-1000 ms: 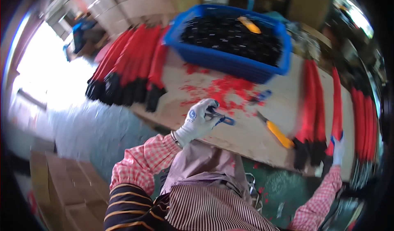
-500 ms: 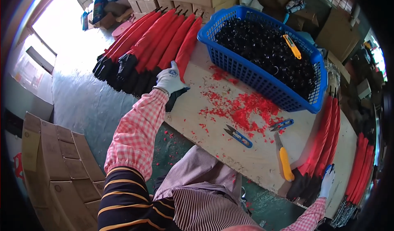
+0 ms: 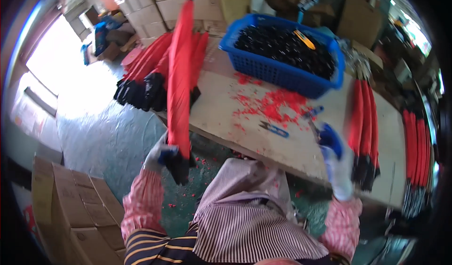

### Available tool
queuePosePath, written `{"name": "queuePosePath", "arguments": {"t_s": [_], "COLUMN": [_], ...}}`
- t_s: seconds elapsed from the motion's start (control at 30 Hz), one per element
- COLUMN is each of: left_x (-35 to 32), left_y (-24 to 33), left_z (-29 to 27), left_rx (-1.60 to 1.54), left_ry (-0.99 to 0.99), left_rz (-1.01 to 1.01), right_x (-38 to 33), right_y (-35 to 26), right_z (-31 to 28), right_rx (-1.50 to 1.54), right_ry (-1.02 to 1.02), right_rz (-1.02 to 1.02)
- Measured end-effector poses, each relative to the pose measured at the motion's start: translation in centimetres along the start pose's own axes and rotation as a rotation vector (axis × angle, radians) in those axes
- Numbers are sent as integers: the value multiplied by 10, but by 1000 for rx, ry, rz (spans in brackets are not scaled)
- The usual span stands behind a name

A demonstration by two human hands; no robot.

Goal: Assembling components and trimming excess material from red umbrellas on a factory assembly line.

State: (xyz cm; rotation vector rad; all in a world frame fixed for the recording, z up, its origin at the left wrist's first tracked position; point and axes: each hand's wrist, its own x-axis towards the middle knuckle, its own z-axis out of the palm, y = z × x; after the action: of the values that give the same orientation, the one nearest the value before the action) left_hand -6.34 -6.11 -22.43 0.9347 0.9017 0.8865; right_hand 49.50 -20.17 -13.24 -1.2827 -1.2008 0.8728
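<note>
A folded red umbrella (image 3: 181, 76) has been lifted from the stack at the table's left since half a second ago and is now held upright, its black handle end down, by the gloved left hand (image 3: 160, 154), fingers closed around it. The right hand (image 3: 335, 159), in a white and blue glove, has been brought to the near right of the worn wooden table (image 3: 221, 114); its grip cannot be told through blur. Red plastic shavings (image 3: 273, 102) are scattered before a blue mesh basket (image 3: 282, 72).
</note>
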Motion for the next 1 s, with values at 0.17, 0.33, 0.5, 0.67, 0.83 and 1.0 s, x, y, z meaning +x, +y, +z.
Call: {"name": "queuePosePath", "arguments": {"t_s": [0.17, 0.33, 0.5, 0.67, 0.83, 1.0], "left_x": [-126, -138, -73, -24, -34, -12], "left_y": [-48, -25, 22, -51, -140, -186], "left_z": [17, 62, 171, 169, 149, 134], "left_rx": [219, 296, -180, -712, -1087, -1213], "left_ry": [-364, -471, -366, -728, -663, -691], "left_rz": [-178, -392, -124, -377, -509, -619], "right_x": [-4, -83, -140, -70, -10, 38], "right_y": [14, 48, 49, 22, 128, 195], "right_z": [153, 244, 314, 190, 13, -41], "right_rx": [728, 1169, 1371, -187, -1065, -1321], "right_ry": [-514, -559, -745, -1344, 161, 198], "right_rz": [143, 559, 772, 222, -186, -136]}}
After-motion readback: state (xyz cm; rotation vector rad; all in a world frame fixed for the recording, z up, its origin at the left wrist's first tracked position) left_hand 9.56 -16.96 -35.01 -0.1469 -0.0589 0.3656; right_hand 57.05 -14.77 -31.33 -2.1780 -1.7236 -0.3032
